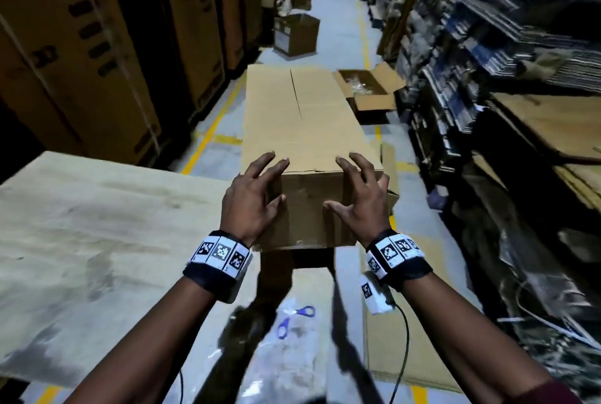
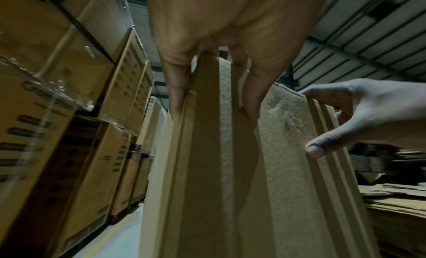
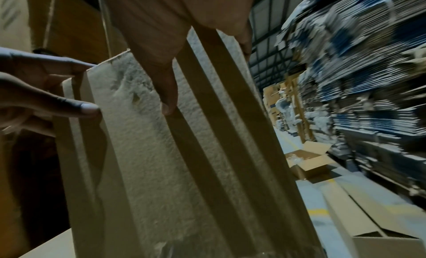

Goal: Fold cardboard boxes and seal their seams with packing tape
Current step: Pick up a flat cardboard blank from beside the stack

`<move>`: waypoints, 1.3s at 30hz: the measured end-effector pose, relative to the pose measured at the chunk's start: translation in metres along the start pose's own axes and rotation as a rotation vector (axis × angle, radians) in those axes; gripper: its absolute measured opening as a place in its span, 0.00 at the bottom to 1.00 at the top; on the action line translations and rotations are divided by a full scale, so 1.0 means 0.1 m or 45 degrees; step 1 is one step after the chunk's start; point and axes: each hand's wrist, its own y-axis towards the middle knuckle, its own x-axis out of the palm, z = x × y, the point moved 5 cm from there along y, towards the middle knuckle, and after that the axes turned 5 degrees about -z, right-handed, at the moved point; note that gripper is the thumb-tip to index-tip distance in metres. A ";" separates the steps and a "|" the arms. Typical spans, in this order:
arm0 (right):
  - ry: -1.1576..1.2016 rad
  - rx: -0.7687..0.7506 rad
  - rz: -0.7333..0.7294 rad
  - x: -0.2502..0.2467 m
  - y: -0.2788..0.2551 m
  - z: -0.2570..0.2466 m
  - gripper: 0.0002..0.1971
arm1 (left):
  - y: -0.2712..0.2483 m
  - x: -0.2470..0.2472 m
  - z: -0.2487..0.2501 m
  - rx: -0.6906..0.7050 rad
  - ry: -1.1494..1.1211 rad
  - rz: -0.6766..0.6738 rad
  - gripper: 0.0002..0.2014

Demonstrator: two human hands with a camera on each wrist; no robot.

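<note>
Low in the head view, blue scissors (image 1: 296, 320) lie on the floor. At centre, the left hand (image 1: 252, 200) and right hand (image 1: 361, 198), fingers spread and curved, clasp the near end of the long cardboard box (image 1: 302, 123). Beyond, upper right, an open carton (image 1: 374, 91) sits.
</note>
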 end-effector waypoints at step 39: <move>-0.091 0.161 0.144 2.67 2.65 8.02 0.43 | 5.37 7.63 -0.19 0.376 -0.063 -0.136 0.45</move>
